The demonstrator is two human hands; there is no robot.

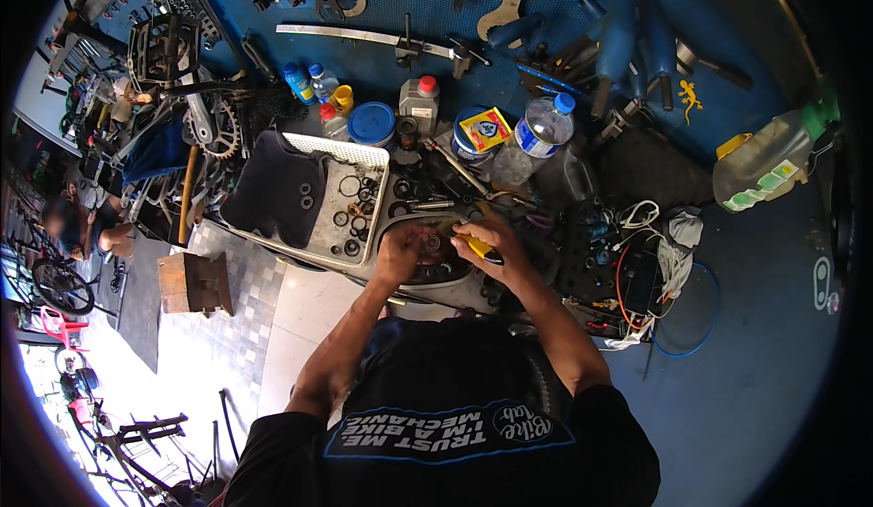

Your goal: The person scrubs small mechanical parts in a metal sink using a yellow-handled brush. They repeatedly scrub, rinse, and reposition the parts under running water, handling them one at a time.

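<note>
Ring (432, 243), small and metallic, sits at the fingers of the left hand (406, 252), which look pinched around it. It is over a shallow basin (427, 286) with a pale rounded rim. Just to its right, the right hand (498, 241) has its fingers curled around a yellow-and-black handle (477, 247); the handle's working end is too small to make out. Beside the left hand stands a white tray (346, 147) with a dark cloth (275, 189) spread over its left part; two small rings (306, 201) lie on the cloth, and more loose rings (341, 219) are scattered over the tray's right part. Behind the hands stand a blue-lidded tub (372, 123), a grey bottle (419, 104) with a red cap and a clear bottle (546, 125) with a blue cap.
</note>
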